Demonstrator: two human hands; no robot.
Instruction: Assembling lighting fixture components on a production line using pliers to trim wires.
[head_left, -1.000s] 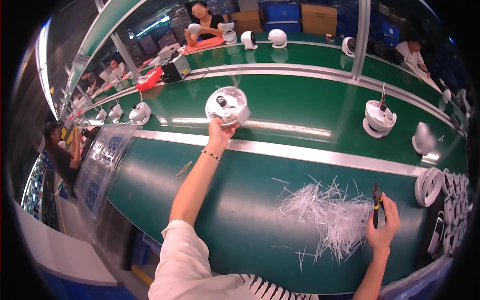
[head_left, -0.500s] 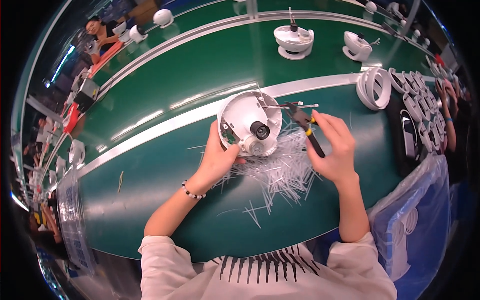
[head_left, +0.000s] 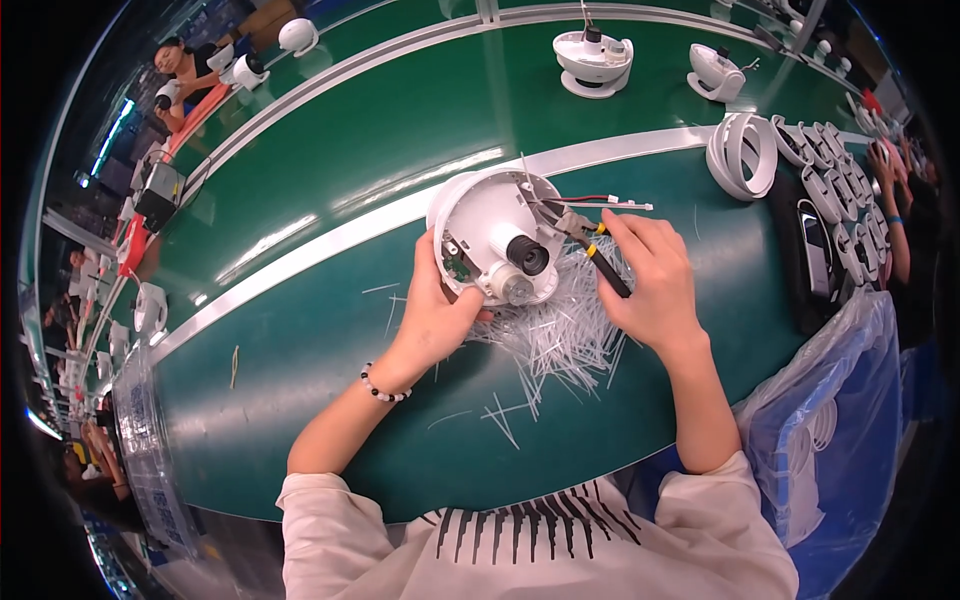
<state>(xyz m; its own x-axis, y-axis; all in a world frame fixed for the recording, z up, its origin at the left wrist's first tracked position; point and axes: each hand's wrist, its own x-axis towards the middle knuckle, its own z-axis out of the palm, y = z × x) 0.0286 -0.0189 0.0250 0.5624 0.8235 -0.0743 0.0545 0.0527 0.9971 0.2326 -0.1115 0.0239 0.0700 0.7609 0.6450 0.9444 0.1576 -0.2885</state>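
Note:
My left hand (head_left: 437, 311) grips the lower left rim of a round white camera housing (head_left: 487, 215), its open face toward me. A black lens (head_left: 527, 255) and a clear round part (head_left: 511, 285) sit inside it, and a green circuit board shows near my thumb. My right hand (head_left: 650, 283) is closed around diagonal cutters (head_left: 597, 252) with black and yellow handles. Their jaws are at the housing's right rim, by thin red, black and white wires (head_left: 600, 202) that stick out there. Whether the jaws touch a wire or tie, I cannot tell.
Clipped white plastic strips (head_left: 570, 340) lie piled under the housing. White rings (head_left: 742, 157), a black case (head_left: 808, 250) and several white parts (head_left: 850, 200) stand at right, above a plastic-lined blue bin (head_left: 840, 440). Other camera units (head_left: 594, 65) sit on the green belt beyond.
The cutters have moved left and in, from beside the wires to the housing's right rim. The housing has tilted slightly in my left hand.

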